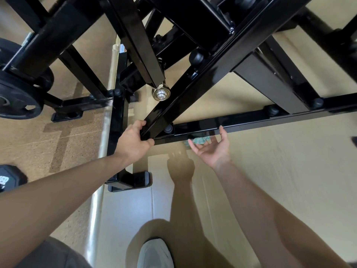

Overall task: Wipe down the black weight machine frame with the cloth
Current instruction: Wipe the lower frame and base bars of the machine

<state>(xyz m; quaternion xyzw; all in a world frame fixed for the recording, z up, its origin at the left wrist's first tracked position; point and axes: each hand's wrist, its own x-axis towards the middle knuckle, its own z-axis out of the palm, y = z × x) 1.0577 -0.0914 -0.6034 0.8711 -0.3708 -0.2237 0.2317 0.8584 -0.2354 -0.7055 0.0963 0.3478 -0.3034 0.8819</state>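
Only a crumpled teal corner of the cloth (200, 140) shows. The rest is hidden under a low bar of the black weight machine frame (193, 89) and behind the right hand (212, 149), so it is unclear whether that hand pinches it. The left hand (133, 142) has its fingertips hidden behind a slanting beam. The frame runs off the top and right edges. The weight plate (13, 99) and dumbbell (8, 178) are cut by the left edge, the shoe (154, 254) by the bottom. A sticker (122, 49) is too small to read.
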